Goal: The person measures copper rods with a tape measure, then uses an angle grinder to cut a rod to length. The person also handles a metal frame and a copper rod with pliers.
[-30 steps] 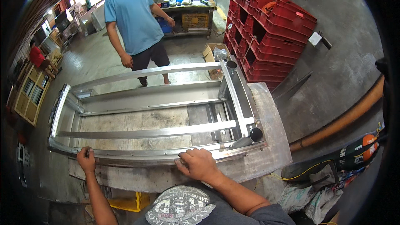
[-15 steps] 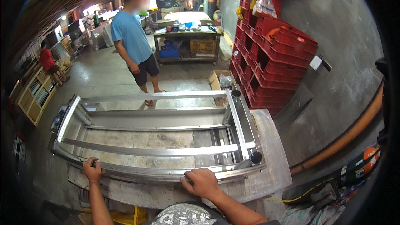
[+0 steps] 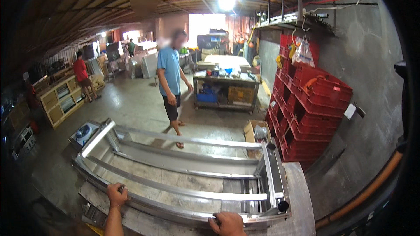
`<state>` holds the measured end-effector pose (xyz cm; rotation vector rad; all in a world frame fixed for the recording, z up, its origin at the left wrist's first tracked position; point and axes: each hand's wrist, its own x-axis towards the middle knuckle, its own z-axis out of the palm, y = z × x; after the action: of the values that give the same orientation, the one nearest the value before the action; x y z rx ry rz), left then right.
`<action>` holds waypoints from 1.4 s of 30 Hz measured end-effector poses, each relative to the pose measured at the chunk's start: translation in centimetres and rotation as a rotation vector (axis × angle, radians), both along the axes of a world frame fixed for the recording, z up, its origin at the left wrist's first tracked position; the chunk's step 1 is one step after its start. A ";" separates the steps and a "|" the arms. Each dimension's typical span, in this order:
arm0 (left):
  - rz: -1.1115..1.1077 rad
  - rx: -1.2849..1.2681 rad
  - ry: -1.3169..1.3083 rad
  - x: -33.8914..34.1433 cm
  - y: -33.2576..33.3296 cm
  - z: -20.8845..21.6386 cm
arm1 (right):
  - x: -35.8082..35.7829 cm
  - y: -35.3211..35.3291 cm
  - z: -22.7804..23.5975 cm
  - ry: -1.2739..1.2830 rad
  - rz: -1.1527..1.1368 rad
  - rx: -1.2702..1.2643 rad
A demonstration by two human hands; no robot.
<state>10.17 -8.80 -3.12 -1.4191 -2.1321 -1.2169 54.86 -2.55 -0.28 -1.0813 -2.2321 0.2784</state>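
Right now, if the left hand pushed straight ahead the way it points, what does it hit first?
Likely the next steel rail of the frame: the left hand grips the near edge, pointing across it. Depth unclear.

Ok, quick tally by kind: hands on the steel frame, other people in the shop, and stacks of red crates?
Hands on the steel frame: 2, left hand and right hand
Other people: 2, blue shirt, red shirt
Red crate stack: 1
Total: 5

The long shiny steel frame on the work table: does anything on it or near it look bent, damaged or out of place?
Nothing stands out. The long shiny steel frame lies flat on the grey work table, and its curved rails come from the fisheye lens. The left hand and right hand grip its near edge. The red plastic crates are stacked neatly.
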 end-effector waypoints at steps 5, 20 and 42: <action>-0.004 -0.005 0.006 -0.4 0.2 -0.7 | -0.2 -0.4 0.3 0.074 0.000 0.003; 0.005 -0.014 -0.006 -0.3 0.1 -0.6 | -0.4 -0.3 0.2 0.129 0.001 0.007; 0.033 -0.048 -0.037 -0.4 -0.1 -0.9 | -0.2 0.6 -0.6 0.037 0.016 0.076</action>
<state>9.75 -8.89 -4.01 -1.3859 -2.2152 -1.1967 54.65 -1.91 -0.85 -1.0107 -2.2016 0.2168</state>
